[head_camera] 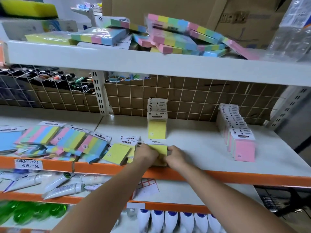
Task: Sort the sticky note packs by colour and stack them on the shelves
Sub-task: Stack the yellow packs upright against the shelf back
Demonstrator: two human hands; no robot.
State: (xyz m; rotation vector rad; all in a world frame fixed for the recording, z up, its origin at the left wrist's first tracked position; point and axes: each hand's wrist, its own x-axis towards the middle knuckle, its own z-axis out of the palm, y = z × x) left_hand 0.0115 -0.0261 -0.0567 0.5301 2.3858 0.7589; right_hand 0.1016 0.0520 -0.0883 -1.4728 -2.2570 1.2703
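Observation:
On the middle shelf (193,145), near its orange front edge, my left hand (147,153) and my right hand (175,156) grip a small stack of yellow sticky note packs (159,149) from either side. Loose yellow packs (117,153) lie just left of my hands. Behind them a row of yellow packs (157,130) stands upright against the wire grid. At the right stands a long row of pink packs (244,151). Striped multicolour packs (67,138) lie jumbled at the left.
The upper shelf (151,63) holds a messy pile of striped multicolour packs (181,37) and cardboard boxes behind. Below the middle shelf lie white tubes (62,185), green bottles (33,211) and white bottles with blue caps (171,219).

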